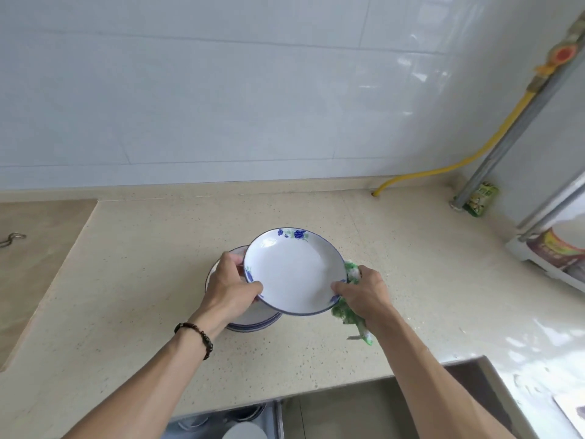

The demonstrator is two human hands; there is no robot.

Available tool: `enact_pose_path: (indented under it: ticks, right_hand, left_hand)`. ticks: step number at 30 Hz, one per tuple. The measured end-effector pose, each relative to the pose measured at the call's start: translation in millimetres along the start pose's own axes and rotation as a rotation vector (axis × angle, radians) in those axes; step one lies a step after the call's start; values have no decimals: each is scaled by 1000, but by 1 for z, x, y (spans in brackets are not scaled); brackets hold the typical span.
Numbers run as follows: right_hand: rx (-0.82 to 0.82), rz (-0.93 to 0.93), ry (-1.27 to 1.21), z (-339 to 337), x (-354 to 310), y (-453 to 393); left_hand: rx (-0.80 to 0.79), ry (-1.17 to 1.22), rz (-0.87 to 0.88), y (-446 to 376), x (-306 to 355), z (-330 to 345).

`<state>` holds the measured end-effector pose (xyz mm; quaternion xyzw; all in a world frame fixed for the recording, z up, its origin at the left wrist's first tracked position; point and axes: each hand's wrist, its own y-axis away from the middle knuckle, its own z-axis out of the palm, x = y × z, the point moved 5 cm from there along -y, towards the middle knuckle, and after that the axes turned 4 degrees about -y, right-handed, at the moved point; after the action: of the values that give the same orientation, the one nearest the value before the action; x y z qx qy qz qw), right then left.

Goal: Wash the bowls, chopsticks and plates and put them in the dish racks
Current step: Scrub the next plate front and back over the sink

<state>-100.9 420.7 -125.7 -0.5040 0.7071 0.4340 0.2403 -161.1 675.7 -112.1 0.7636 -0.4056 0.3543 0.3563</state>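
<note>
Two hands: both up on one plate, tilted above the counter.
Left hand: pinching the rim at 9 o'clock.
Right hand: gripping the rim at 4 o'clock, green cloth bunched underneath.
Stack of plates: directly below, left of centre.

Plate between both hands

Open countertop rightward; stacked plates block left.
</note>
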Motion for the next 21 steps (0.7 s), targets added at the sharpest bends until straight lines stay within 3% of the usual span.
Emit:
enact_pose_path:
  ticks: [10,21]
  right_hand:
    - [161,33,-188,-151,60,39]
    - [238,153,-443,-329,225,79]
  left_hand:
    - [-178,70,104,73,87,113]
    - [-328,322,3,206,155,323]
